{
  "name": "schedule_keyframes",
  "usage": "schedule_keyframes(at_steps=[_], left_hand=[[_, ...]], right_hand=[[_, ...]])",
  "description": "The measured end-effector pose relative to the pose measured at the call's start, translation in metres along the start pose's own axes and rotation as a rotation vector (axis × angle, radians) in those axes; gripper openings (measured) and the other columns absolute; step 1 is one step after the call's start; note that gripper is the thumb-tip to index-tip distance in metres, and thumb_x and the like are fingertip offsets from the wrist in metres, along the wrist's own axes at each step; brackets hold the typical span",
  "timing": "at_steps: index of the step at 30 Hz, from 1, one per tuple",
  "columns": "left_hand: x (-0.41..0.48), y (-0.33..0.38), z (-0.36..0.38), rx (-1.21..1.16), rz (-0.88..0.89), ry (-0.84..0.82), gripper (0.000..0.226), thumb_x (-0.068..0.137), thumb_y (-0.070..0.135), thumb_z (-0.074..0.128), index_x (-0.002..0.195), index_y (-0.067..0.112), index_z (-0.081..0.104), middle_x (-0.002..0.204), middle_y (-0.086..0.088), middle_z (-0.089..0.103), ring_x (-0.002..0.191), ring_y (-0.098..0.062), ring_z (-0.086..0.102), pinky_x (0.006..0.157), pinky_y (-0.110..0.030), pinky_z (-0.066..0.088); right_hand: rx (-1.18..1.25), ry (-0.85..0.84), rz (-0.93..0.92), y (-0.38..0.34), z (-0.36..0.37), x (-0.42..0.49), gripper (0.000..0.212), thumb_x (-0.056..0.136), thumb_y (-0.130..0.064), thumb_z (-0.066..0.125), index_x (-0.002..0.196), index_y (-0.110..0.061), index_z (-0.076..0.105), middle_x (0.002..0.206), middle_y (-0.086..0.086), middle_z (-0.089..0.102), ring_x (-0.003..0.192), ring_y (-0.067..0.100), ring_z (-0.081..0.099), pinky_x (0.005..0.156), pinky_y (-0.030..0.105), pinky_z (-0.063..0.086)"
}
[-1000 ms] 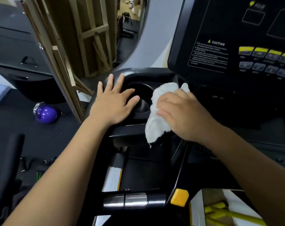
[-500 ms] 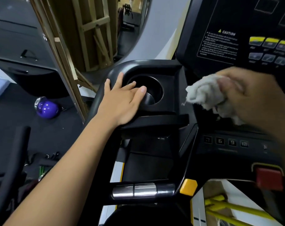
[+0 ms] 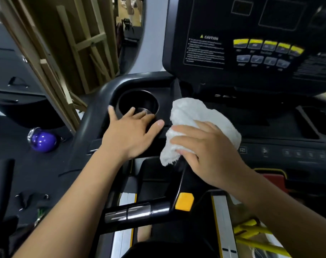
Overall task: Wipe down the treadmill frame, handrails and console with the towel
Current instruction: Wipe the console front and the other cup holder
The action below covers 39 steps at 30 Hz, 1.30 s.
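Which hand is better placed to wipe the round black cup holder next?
Right. The right hand grips the crumpled white terry towel just beside the round black cup holder. The left hand rests flat at its near rim, fingers straight, holding no cloth.

The console (image 3: pixel 251 53) runs off the top and right edges, and the fine print under its caution label (image 3: pixel 205 51) is too blurred to read. The right hand (image 3: pixel 210 155) covers the near part of the towel (image 3: pixel 192 112). The left hand (image 3: pixel 130 135) hides the near rim of the cup holder (image 3: pixel 138 101). The right forearm partly hides the red button (image 3: pixel 273 180).
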<state>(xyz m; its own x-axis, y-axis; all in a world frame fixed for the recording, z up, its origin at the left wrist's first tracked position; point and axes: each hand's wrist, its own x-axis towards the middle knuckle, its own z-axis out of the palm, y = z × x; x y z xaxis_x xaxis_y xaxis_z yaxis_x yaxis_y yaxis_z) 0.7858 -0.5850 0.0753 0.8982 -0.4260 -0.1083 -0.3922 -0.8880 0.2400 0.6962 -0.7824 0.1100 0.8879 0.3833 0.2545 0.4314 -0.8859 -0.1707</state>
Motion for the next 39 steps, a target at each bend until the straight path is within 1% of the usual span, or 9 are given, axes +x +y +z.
schedule_keyframes(at_steps=[7,10,16,21,27,29,32,36,39], left_hand=[[-0.016,0.017,0.009,-0.037,-0.034,0.213,0.068,0.093,0.061,0.01,0.134,0.032,0.056,0.146,0.005,0.053,0.14,-0.019,0.043,0.114,-0.042,0.031],[-0.038,0.031,0.022,-0.047,-0.151,0.302,0.07,0.092,0.059,0.009,0.141,0.03,0.05,0.155,0.003,0.042,0.146,-0.02,0.033,0.119,-0.044,0.02],[-0.109,0.073,0.062,-0.333,-0.346,0.288,0.064,0.101,0.055,0.022,0.157,0.026,0.017,0.166,0.007,-0.002,0.153,-0.016,-0.01,0.121,-0.043,0.0],[-0.144,0.084,0.074,-0.249,-0.457,0.201,0.077,0.089,0.064,0.002,0.156,0.032,0.021,0.166,0.005,0.009,0.153,-0.013,-0.002,0.123,-0.039,-0.002],[-0.142,0.084,0.073,-0.256,-0.46,0.195,0.077,0.088,0.064,0.002,0.154,0.035,0.028,0.164,0.007,0.016,0.153,-0.014,0.002,0.124,-0.037,0.005],[-0.144,0.085,0.068,-0.328,-0.433,0.252,0.075,0.092,0.063,0.015,0.155,0.025,0.027,0.163,0.002,0.024,0.152,-0.016,0.012,0.121,-0.032,0.014],[-0.16,0.074,0.06,-0.529,-0.333,0.369,0.06,0.1,0.029,0.045,0.155,0.013,0.025,0.158,-0.003,0.035,0.146,-0.018,0.029,0.117,-0.026,0.021],[-0.182,0.016,0.052,-0.088,-0.306,0.475,0.068,0.078,0.018,0.046,0.145,0.012,0.045,0.153,-0.008,0.042,0.146,-0.027,0.032,0.118,-0.056,0.022],[-0.181,-0.018,0.045,0.151,-0.424,0.225,0.076,0.087,0.024,0.05,0.157,0.018,0.021,0.165,-0.009,0.014,0.152,-0.034,0.01,0.119,-0.06,0.014]], right_hand=[[0.106,-0.02,0.091,0.05,-0.022,0.005,0.026,0.093,-0.037,0.056,0.115,-0.035,0.068,0.132,-0.012,0.061,0.116,0.023,0.058,0.096,0.045,0.047],[0.122,-0.079,0.114,0.046,-0.024,0.017,0.025,0.098,-0.034,0.051,0.118,-0.033,0.066,0.132,-0.013,0.059,0.118,0.024,0.053,0.094,0.041,0.046],[-0.049,-0.184,-0.291,0.0,-0.004,0.006,0.032,0.096,-0.034,0.037,0.099,-0.031,0.068,0.115,-0.01,0.064,0.099,0.024,0.058,0.09,0.043,0.042],[-0.044,-0.301,-0.503,0.012,-0.01,-0.002,0.041,0.095,-0.044,0.023,0.095,-0.035,0.063,0.105,-0.017,0.063,0.096,0.015,0.055,0.091,0.037,0.038],[-0.067,-0.156,-0.204,0.02,-0.016,0.022,0.034,0.091,-0.041,0.031,0.087,-0.032,0.063,0.098,-0.01,0.064,0.089,0.026,0.056,0.081,0.042,0.044],[-0.138,-0.122,-0.226,-0.011,-0.008,-0.004,0.028,0.089,-0.033,0.037,0.08,-0.031,0.063,0.085,-0.009,0.062,0.081,0.027,0.056,0.075,0.042,0.044],[-0.114,-0.088,-0.281,-0.058,0.009,-0.046,0.022,0.088,-0.027,0.053,0.07,-0.028,0.065,0.077,-0.008,0.064,0.073,0.026,0.055,0.078,0.041,0.04],[-0.091,-0.121,-0.174,-0.104,0.036,-0.049,0.011,0.089,-0.03,0.061,0.083,-0.025,0.068,0.087,-0.007,0.067,0.069,0.023,0.052,0.07,0.036,0.038],[-0.055,-0.339,-0.208,-0.123,0.046,-0.033,0.017,0.097,-0.024,0.042,0.104,-0.024,0.057,0.107,-0.002,0.057,0.081,0.023,0.047,0.066,0.036,0.03]])
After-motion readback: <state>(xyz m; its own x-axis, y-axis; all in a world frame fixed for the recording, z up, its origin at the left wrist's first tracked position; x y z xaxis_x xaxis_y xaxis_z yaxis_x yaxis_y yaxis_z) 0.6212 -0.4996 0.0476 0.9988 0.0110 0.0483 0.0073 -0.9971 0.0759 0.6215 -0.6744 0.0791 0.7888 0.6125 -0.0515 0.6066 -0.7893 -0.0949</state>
